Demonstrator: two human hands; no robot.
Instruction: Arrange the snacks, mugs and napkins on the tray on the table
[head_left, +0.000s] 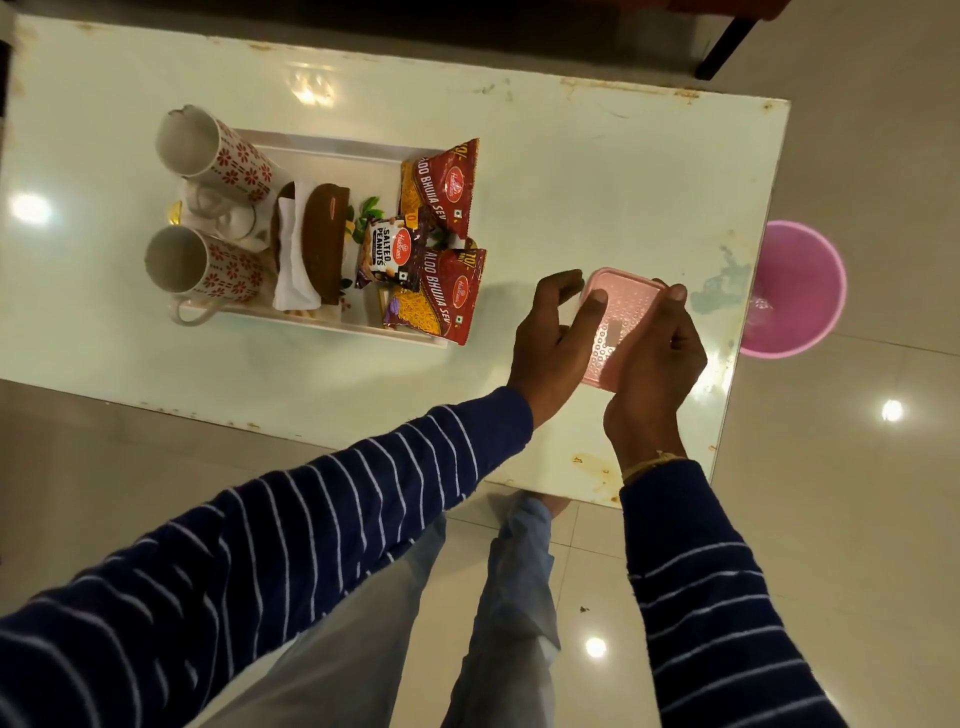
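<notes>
A white tray (332, 148) sits on the left half of the table. On it stand two white mugs with red flowers (218, 150) (208, 267), a small white pot (228, 218), a brown napkin holder (324, 239) with white napkins (293, 270), two red Aloo Bhujia Sev packets (444, 182) (447, 296) and a Salted Peanuts packet (389, 252). To the right of the tray, above the table, both my hands hold a pink lidded plastic box (621, 306). My left hand (553, 343) grips its left side with the thumb on the lid. My right hand (657, 364) wraps its right side.
The white table (597, 171) has worn, stained edges. A pink bucket (792, 288) stands on the tiled floor just past the table's right end. A dark chair leg (727, 44) is at the top right. My legs are below the near edge.
</notes>
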